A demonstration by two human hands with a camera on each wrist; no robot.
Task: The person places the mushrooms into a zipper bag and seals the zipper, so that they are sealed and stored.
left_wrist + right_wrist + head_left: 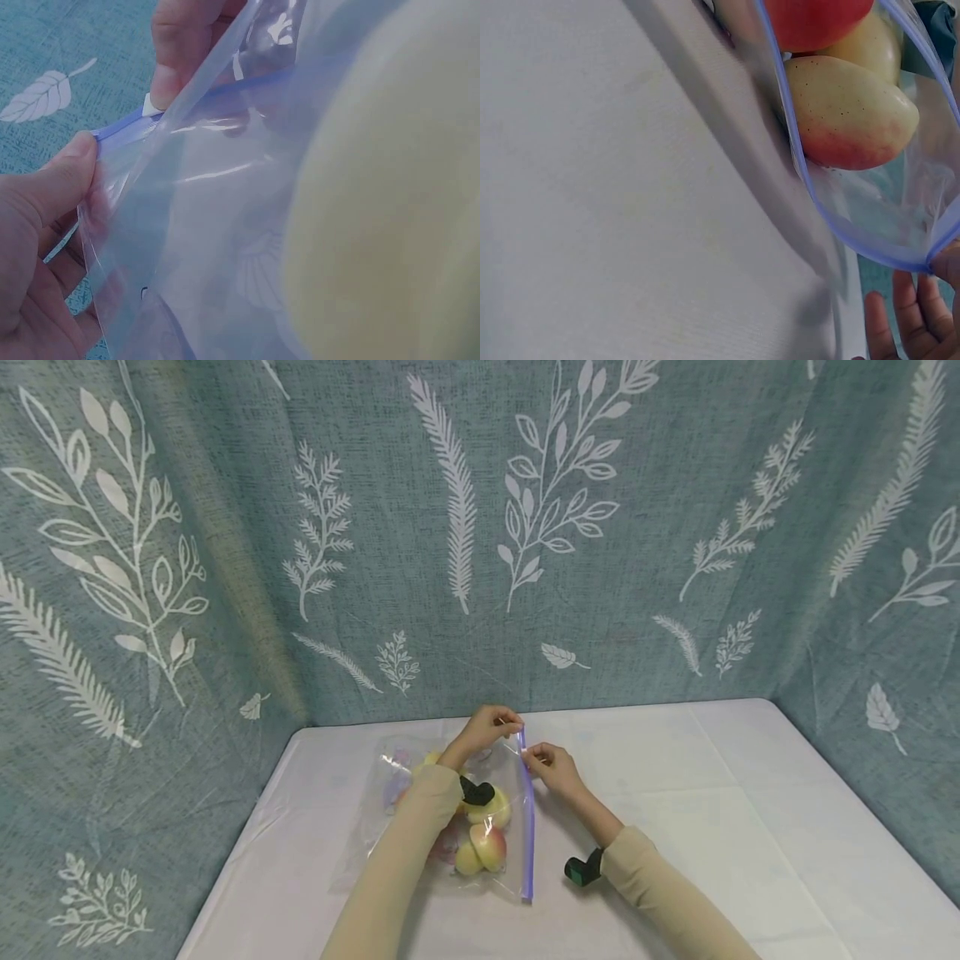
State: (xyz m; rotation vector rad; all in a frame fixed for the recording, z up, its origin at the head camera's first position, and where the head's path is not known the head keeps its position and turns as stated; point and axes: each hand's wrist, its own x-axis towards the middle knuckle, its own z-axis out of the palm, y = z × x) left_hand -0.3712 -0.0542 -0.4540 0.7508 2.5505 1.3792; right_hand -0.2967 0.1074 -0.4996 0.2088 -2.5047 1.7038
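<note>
A large clear zip bag [363,852] with a purple zip strip [529,843] lies on the table, its strip facing right. Inside are several yellow and red fruits [488,847]; one speckled yellow-red fruit [851,112] looks like a mango, with a red one [817,19] above it. Reaching over the bag, my left hand [487,727] pinches the far corner of the strip between thumb and fingers. Just nearer along the strip, my right hand [553,766] pinches the small white slider [152,106]. In the right wrist view the bag's mouth gapes, both purple edges apart.
The white-covered table [675,810] stretches out to the right of the bag. A teal curtain [420,568] with white leaf prints hangs behind the table and along both sides. Black wrist devices [583,870] sit at the sleeve cuffs.
</note>
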